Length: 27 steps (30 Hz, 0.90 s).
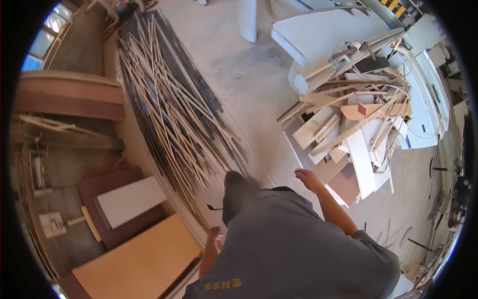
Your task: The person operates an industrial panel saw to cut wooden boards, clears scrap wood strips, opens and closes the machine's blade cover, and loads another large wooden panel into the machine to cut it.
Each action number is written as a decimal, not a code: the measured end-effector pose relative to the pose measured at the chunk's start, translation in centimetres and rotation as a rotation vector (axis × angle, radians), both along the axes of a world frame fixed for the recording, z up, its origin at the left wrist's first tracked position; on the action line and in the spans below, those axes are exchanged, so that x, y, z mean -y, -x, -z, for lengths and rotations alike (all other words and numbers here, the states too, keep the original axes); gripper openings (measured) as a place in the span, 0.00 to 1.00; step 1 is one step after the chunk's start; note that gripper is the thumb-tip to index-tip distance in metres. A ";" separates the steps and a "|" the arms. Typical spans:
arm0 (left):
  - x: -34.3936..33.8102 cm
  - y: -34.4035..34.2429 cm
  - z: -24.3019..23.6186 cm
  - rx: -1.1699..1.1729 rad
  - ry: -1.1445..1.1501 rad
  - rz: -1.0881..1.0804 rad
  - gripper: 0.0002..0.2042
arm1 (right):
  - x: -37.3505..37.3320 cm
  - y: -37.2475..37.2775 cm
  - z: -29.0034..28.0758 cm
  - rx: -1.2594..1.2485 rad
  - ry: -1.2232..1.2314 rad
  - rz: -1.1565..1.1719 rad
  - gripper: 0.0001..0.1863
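Note:
My left hand (214,237) hangs beside my body at the lower middle, next to the edge of a long low board. Its fingers look loosely parted, with nothing visible in them, though it is small and partly blurred. Reaching out on the other side, my right hand (308,180) is empty, its fingers loosely bent and slightly apart. It is nearest to a heap of wood offcuts (359,149) and appears not to touch it. Between my hands are my grey shirt (298,244) and a blurred dark leg (239,197). Ahead on the left lies a long pile of thin wooden strips (169,109).
At left, a tan panel (144,259), a white board (132,200) and brown sheets lie stacked. A curved brown panel (69,94) stands behind them. White slabs (328,32) stand at the far right. Thin rods (398,234) lie on the floor at right.

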<state>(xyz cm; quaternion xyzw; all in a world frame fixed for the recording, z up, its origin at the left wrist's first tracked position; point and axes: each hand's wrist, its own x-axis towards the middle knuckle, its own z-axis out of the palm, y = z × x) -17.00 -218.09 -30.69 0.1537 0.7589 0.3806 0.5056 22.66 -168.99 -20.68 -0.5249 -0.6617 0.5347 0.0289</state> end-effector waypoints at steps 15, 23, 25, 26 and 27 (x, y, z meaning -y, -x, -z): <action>-55.7 37.0 0.2 -0.304 0.631 0.535 0.20 | -34.3 29.8 -25.3 -0.750 0.214 0.267 0.18; -86.7 46.4 -3.8 -0.285 0.332 0.576 0.19 | -56.5 39.6 -26.6 -0.645 -0.211 0.310 0.21; -93.0 50.4 -4.6 -0.285 0.273 0.517 0.18 | -61.4 42.5 -25.6 -0.644 -0.195 0.351 0.22; -95.9 52.3 -4.9 -0.290 0.253 0.492 0.18 | -64.0 44.0 -25.0 -0.629 -0.185 0.403 0.23; -98.7 54.2 -5.2 -0.293 0.238 0.465 0.18 | -66.8 45.9 -24.5 -0.614 -0.175 0.453 0.25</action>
